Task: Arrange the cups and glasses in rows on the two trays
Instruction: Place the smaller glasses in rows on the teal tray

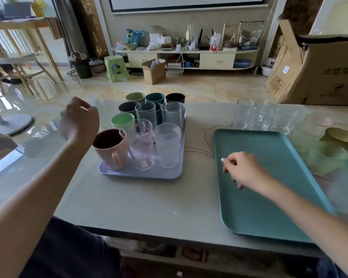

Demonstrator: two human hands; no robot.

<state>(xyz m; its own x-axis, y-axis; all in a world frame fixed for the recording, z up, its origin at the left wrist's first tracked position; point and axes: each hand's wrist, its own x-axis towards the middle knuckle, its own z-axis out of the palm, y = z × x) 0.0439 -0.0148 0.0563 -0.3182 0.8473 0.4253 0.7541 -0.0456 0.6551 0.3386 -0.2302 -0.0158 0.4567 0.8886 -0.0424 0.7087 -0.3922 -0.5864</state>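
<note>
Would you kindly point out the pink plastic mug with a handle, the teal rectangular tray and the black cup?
Pink plastic mug with a handle (111,152): head view, on its outer wall.
Teal rectangular tray (255,201): head view, on its bare floor.
Black cup (175,97): head view, on its rim.

Matt plastic lavender tray (117,173) carries clear glass tumblers (167,147) and a matt pink mug (112,151); right of it, a smooth matt teal tray (269,207) lies on the glossy tabletop (149,207).
</note>
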